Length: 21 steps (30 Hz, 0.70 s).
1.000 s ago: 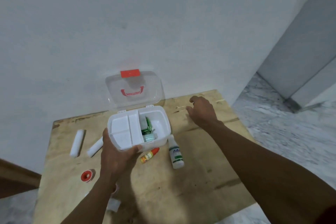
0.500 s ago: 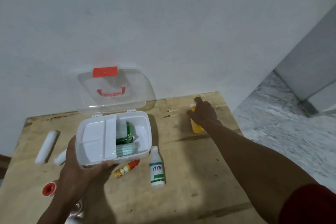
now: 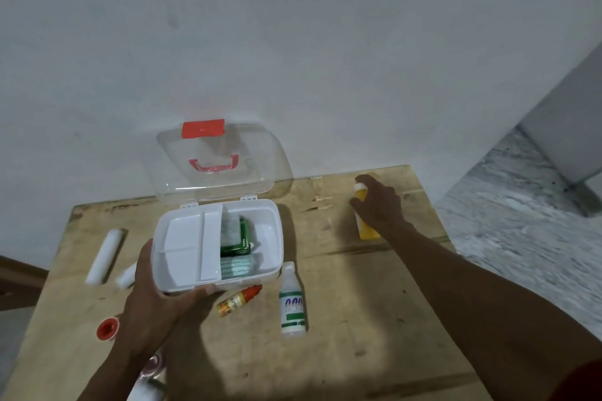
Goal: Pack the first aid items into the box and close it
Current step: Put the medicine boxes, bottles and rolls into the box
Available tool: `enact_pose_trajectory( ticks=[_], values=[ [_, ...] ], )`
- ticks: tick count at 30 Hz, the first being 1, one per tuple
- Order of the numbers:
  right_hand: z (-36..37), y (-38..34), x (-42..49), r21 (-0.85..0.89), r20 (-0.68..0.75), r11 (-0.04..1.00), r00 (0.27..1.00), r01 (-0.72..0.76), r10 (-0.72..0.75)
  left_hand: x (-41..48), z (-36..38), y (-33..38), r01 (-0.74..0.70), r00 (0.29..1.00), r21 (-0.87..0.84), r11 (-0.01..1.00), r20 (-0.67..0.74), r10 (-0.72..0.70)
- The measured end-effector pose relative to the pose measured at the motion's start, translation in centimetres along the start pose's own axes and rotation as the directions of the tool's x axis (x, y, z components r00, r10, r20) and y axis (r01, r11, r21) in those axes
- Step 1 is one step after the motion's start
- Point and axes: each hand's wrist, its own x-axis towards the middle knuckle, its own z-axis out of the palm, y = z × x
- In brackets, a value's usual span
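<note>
Plywood table (image 3: 358, 319), box (image 3: 270, 238) atop, abuts white wall (image 3: 293, 42); marbled floor (image 3: 521, 238) beside.

Left forearm (image 3: 123, 361) bare; right forearm (image 3: 472, 296) bare, dark red sleeve (image 3: 586, 382) edge at 4 o'clock corner.

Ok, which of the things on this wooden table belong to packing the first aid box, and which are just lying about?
For the job: white plastic first aid box, gripped by the left hand; yellow bottle, gripped by the right hand; white bottle with green label; small orange dropper bottle; two white bandage rolls; red tape roll.
Just surroundings: plywood table; marble floor.
</note>
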Motion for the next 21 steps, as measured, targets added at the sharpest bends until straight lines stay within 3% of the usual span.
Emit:
enact_pose_trajectory(
  ticks=[5, 9, 14, 16, 21],
  values=[
    [0.2, 0.9, -2.8, 0.172, -0.199, 0.978, 0.976, 0.118, -0.083, -0.8, 0.2, 0.8, -0.003, 0.999, -0.040, 0.999, -0.035, 0.002],
    [0.6, 0.5, -5.8, 0.227, -0.407, 0.940, 0.902, 0.255, -0.146, -0.8, 0.0, 0.5, -0.026, 0.999, -0.034, 0.999, -0.026, 0.025],
    [0.1, -2.1, -8.0, 0.246, -0.553, 0.883, 0.806, 0.401, -0.212, -0.6, 0.0, 0.3, -0.062, 0.998, -0.036, 0.997, -0.025, 0.061],
    [-0.3, -3.9, -8.9, 0.258, -0.579, 0.859, 0.783, 0.442, -0.228, -0.8, 0.0, 0.6, -0.068, 0.997, -0.065, 0.996, -0.029, 0.066],
    [-0.9, -9.5, -11.4, 0.433, -0.513, 0.791, 0.840, 0.433, -0.179, -1.5, -0.5, 1.2, -0.046, 0.996, -0.093, 0.995, -0.074, 0.039]
  ],
)
